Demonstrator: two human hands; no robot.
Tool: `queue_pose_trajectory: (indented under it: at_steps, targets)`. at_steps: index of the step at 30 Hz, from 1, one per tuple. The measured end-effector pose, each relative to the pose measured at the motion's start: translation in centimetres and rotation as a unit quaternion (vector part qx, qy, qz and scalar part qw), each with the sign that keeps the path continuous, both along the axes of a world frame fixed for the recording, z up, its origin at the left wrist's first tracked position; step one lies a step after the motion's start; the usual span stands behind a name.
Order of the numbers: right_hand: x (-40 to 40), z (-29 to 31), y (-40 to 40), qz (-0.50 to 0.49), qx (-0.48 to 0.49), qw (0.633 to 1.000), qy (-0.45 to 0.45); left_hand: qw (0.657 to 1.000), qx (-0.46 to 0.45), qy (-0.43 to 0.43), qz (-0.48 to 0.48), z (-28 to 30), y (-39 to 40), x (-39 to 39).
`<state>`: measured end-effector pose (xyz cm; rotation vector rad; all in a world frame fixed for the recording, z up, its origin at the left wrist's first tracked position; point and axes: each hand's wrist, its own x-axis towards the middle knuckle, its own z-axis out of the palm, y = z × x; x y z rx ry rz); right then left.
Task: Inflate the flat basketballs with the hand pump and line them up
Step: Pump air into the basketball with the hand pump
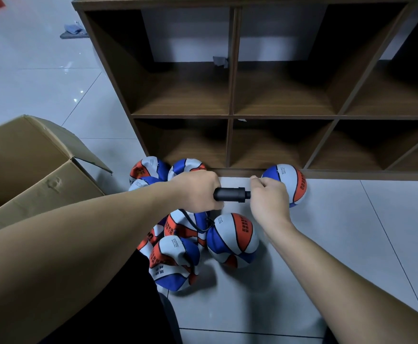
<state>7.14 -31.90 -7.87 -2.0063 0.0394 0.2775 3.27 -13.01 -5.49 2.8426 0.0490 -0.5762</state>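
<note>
The left hand (195,191) is wrapped around the black barrel of the pump (230,194), and the right hand (268,197) is closed on its handle end, which the fingers hide, with the shaft pushed almost fully in. A thin black hose (193,223) drops from under the left hand toward the ball being filled (232,238), which lies on the floor just near of the pump; where the needle enters is not clear, so that link is probably right but not certain.

This ball looks nearly round and should feel firm and light, easy to roll, so it is best lifted with both palms on opposite sides. The hose is limp and the needle thin, so I would steady the ball near the valve instead of tugging the hose.

A fully round ball (286,184) rests far right against the base of the wooden shelf (230,117). The flat balls (175,264) lie crumpled in a heap to the left; they are soft and floppy and can be pinched by any fold. A cardboard box (36,170) stands open at the left.
</note>
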Motion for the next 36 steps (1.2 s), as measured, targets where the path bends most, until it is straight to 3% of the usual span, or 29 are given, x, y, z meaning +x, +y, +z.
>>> queue_pose_trajectory:
  at_steps: [7, 15, 36]
  targets:
    - [2.4, -2.3, -4.1, -0.088, 0.021, 0.995, 0.047, 0.996, 0.014, 0.076, 0.053, -1.0, 3.3, -0.1]
    - [2.4, -1.8, -2.9, -0.156, 0.037, 0.986, 0.052, 0.998, 0.052, 0.038, 0.008, 0.1, 1.4, 0.5]
    - [-0.5, -0.3, 2.2, -0.077, 0.002, 0.996, -0.034, 0.995, 0.073, -0.07, -0.004, 0.8, -1.8, -0.4]
